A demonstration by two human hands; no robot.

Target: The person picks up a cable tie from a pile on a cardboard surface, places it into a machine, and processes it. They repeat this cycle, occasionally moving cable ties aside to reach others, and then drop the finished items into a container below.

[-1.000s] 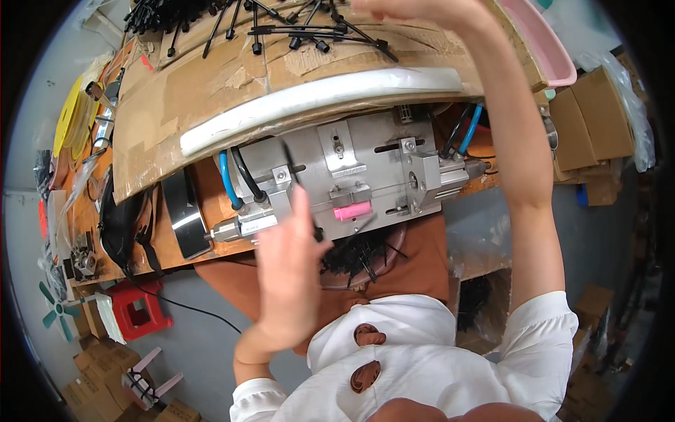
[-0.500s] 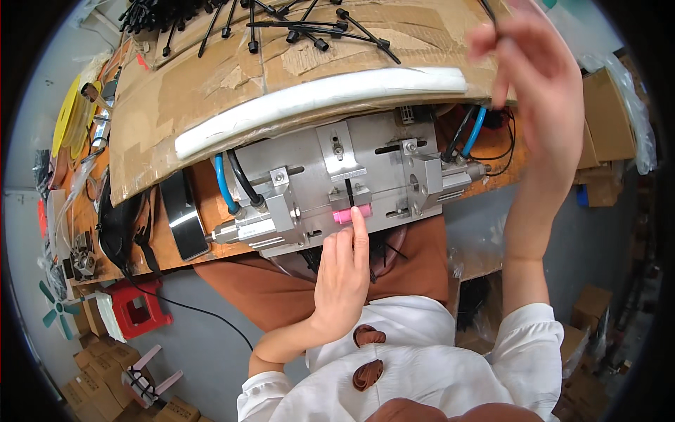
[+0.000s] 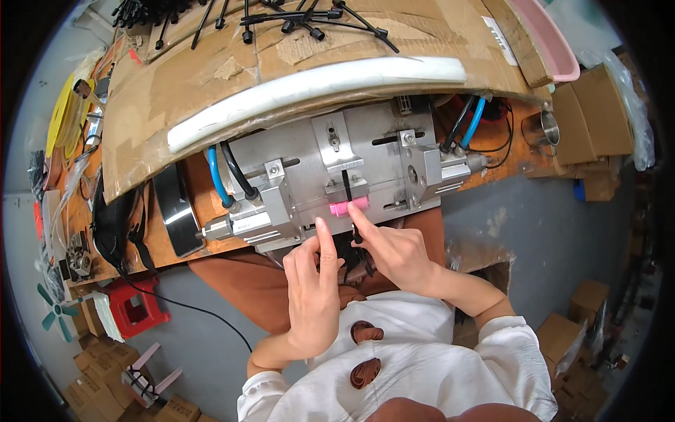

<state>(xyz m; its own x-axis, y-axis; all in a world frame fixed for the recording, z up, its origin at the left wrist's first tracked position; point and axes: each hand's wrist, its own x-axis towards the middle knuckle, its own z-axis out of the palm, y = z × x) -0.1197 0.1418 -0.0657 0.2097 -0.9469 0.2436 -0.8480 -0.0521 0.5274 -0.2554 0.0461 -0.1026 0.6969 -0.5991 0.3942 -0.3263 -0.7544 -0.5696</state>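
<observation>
A metal fixture (image 3: 316,155) lies at the table's front edge, with a pink cylindrical piece (image 3: 339,209) at its middle. A thin black rod (image 3: 346,186) stretches from the fixture's centre block over the pink piece. My right hand (image 3: 401,257) has its index fingertip at the pink piece, and its fingers are closed on a black rod-like part (image 3: 357,234), mostly hidden beneath them. Just left of it, my left hand (image 3: 313,292) is raised before the fixture's front edge, index finger stretched out and the other fingers loosely bent; I see nothing held in it.
Cardboard (image 3: 211,77) rises behind the fixture, edged by a white padded strip (image 3: 316,91), with several black rods (image 3: 309,24) on top. Blue hoses (image 3: 216,176) and black hoses run to the fixture's cylinders. A metal cup (image 3: 541,130) and a pink tray (image 3: 552,42) are at right.
My right hand has come down from the upper right to the front of the fixture. My left index finger has left the pink piece, moving down and left.
</observation>
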